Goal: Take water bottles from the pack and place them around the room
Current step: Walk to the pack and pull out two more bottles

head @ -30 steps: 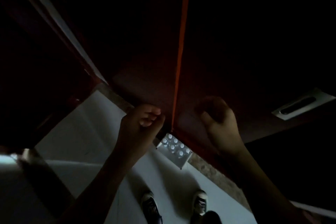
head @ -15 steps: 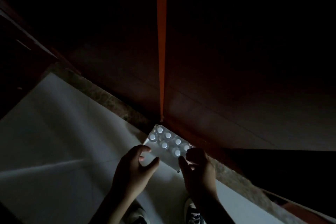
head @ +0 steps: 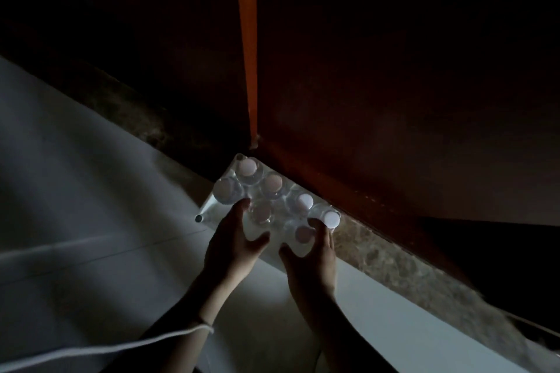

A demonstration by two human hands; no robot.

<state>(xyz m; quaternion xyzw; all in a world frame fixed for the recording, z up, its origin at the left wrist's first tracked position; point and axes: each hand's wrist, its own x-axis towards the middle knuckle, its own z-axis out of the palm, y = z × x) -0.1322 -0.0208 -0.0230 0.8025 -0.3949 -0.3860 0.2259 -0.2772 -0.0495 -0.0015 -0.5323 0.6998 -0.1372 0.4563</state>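
We see the pack of clear water bottles with white caps, plastic-wrapped, sitting on the pale floor against a dark wooden cabinet. Scene is dim. Our left hand and right hand reach onto its near side, fingers spread among the caps; actual grip unclear.

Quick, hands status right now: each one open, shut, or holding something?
Left hand: fingers and thumb curled round a bottle in the pack.
Right hand: curled round a neighbouring bottle.
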